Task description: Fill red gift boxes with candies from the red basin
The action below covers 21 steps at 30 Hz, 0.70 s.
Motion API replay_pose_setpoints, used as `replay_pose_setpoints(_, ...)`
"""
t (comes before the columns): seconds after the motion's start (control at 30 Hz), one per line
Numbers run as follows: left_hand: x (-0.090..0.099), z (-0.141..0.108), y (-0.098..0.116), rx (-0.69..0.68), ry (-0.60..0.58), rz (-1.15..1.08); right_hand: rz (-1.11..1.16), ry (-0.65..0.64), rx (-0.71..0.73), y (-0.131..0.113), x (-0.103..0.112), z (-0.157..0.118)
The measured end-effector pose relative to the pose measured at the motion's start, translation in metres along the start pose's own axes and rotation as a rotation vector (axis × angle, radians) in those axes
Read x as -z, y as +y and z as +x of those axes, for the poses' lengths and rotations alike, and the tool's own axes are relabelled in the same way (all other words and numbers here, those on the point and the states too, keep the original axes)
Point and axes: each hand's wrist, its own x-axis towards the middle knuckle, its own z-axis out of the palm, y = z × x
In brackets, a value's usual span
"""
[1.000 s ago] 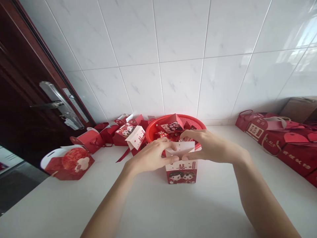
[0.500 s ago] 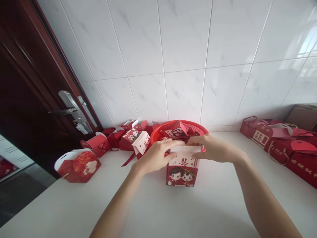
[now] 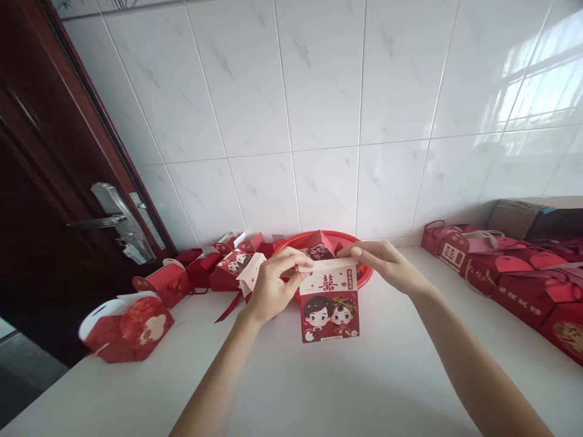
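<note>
A red and white paper box [image 3: 330, 306] with two cartoon figures stands upright in front of the red basket [image 3: 364, 276]. My left hand [image 3: 277, 282] pinches the left end of its folded top edge between thumb and fingers. At the right end, my right hand [image 3: 385, 261] touches the top edge, with its fingers together and reaching behind the flap. The basket behind holds a red box [image 3: 319, 243] and other red items, partly hidden by my hands and the box.
Several red gift boxes [image 3: 168, 280] stand left of the basket, a white-flapped one [image 3: 127, 328] nearest. More red boxes [image 3: 514, 282] line the right side before a brown carton [image 3: 519, 218]. Behind are a tiled wall [image 3: 328, 121] and a dark door [image 3: 59, 152].
The view has shifted, showing more on the right. The box's front now faces me more squarely, and its top edge looks flatter. My right hand's fingers have straightened along the top.
</note>
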Motion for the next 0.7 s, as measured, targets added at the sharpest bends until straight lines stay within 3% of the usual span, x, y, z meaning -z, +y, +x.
replay_pose_setpoints(0.1,-0.004,0.001,0.001,-0.064,0.02,-0.013,0.008,-0.053,-0.019,0.011,-0.002,-0.006)
replay_pose_setpoints(0.2,-0.009,0.001,0.002,-0.052,-0.01,-0.037,-0.025,-0.015,-0.018,0.021,-0.004,-0.015)
replay_pose_setpoints(0.43,-0.028,-0.006,0.005,0.077,-0.326,-0.236,-0.071,0.16,-0.04,0.039,-0.007,-0.05)
replay_pose_setpoints(0.7,-0.074,-0.023,-0.002,0.078,-0.322,-0.192,-0.228,0.234,-0.042,0.058,-0.005,-0.088)
